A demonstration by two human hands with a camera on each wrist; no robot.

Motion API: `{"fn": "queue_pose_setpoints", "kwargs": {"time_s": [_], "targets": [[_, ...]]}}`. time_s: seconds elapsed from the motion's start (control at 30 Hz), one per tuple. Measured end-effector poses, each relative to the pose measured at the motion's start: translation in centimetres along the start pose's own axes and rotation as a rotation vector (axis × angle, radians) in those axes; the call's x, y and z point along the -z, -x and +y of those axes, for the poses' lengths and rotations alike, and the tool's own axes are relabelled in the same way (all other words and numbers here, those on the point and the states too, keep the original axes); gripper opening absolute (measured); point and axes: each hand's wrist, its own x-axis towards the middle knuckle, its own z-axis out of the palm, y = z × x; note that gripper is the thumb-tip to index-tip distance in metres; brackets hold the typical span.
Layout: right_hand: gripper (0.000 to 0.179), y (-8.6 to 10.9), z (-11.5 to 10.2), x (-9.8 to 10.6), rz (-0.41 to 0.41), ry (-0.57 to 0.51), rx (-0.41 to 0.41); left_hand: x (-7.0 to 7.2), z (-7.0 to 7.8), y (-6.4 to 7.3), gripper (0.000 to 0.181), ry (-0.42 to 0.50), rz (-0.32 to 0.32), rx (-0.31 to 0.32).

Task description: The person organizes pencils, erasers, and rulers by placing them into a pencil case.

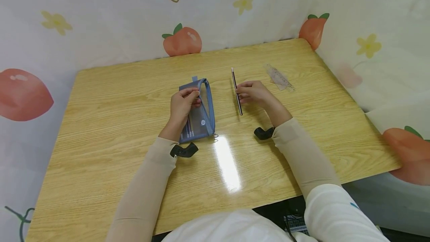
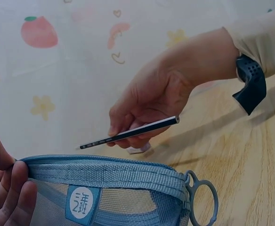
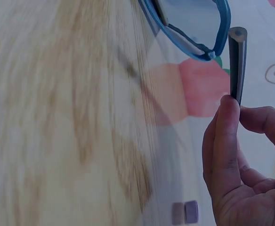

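My left hand pinches the top edge of a blue mesh pencil case, whose zipped mouth gapes open on its right side. A round label and a ring zipper pull show in the left wrist view. Faint thin shapes show through the mesh. To the right of the case, my right hand holds a dark striped pencil between thumb and fingers, raised over the table. The pencil's flat, unsharpened end faces the right wrist camera.
Clear plastic rulers lie on the wooden table beyond my right hand. A small purple block appears in the right wrist view. Patterned sheets stand along the table's back and right side.
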Motion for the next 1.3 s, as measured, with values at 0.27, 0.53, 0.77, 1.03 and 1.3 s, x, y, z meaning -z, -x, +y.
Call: {"fn": "queue_pose_setpoints", "kwargs": {"time_s": [0.27, 0.53, 0.77, 1.03, 1.3], "targets": [[0.031, -0.6, 0.0, -1.8, -0.026, -0.023, -0.010, 0.2, -0.3, 0.0, 0.019, -0.004, -0.004, 0.004], [0.033, -0.4, -0.4, -2.8, -0.086, -0.043, -0.001, 0.1, -0.1, 0.1, 0.018, 0.020, -0.003, -0.007], [0.028, -0.4, -0.2, -3.8, -0.108, -0.077, 0.008, 0.1, 0.0, 0.1, 0.017, 0.014, -0.001, -0.007], [0.031, -0.5, 0.1, -4.8, -0.153, -0.028, 0.014, 0.1, 0.0, 0.0, 0.017, 0.015, 0.008, -0.006], [0.027, -0.3, 0.1, -5.3, -0.176, -0.034, 0.004, 0.2, 0.0, -0.1, 0.017, 0.022, 0.008, -0.001]]}}
